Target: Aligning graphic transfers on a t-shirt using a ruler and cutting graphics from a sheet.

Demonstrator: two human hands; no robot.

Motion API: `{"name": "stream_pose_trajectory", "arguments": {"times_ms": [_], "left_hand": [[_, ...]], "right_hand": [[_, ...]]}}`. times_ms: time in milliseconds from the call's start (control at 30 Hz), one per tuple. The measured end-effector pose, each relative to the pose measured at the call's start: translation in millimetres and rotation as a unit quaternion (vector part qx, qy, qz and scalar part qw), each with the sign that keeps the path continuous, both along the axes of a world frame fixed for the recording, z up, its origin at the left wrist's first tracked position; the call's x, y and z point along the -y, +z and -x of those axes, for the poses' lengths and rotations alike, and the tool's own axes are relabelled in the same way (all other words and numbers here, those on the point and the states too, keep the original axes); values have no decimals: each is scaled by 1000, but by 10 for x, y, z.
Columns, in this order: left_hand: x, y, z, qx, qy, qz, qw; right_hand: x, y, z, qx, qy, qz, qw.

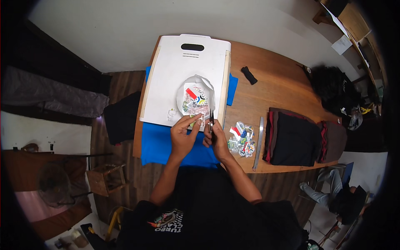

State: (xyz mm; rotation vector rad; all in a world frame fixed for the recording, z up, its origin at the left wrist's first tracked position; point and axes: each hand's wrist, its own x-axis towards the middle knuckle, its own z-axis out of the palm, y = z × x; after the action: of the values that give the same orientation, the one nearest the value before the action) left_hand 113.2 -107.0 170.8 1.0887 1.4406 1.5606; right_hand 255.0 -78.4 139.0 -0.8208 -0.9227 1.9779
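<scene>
**Wooden table, sticker sheet mid-cut**

Wooden table (275, 89) against a pale wall, seen from above, dark floorboards to the left. At the centre, a printed sheet (196, 106) of bright stickers, pinched at its near edge between thumb and fingers of the left hand (183, 135). Right hand (214, 137) closed around small dark scissors (211, 123), blades upright at the sheet's right edge; whether blades are parted, impossible to tell. Judged as the cutting step: one sticker being trimmed free. Next cut likely calling for a slight turn of the sheet by the left hand and a steady line along the print's outline.

Outward from there: sheet resting over a white board (183, 71) with a slot handle at the far end, board lying on blue cloth (160, 143). Just right of the right hand, a heap of cut pieces (242, 139), red, white, blue and green. Beyond it a grey ruler (259, 141), then folded dark cloth (298, 139) with red edging. Small black item (249, 75) farther back on bare wood. Black bag (333, 85) at the far right corner. White papers (342, 43) on a shelf beyond, print too small to make out.
</scene>
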Motion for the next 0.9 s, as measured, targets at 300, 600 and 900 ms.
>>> {"name": "stream_pose_trajectory", "arguments": {"times_ms": [300,600,900], "left_hand": [[-10,-24,-1,56,16,-30,998],[-9,29,-19,60,10,-32,998],[5,8,-37,66,6,-28,997]], "right_hand": [[221,48,-97,-68,57,13,996],[233,8,-37,-82,40,-5,996],[202,10,-44,-70,45,-25,996]]}}
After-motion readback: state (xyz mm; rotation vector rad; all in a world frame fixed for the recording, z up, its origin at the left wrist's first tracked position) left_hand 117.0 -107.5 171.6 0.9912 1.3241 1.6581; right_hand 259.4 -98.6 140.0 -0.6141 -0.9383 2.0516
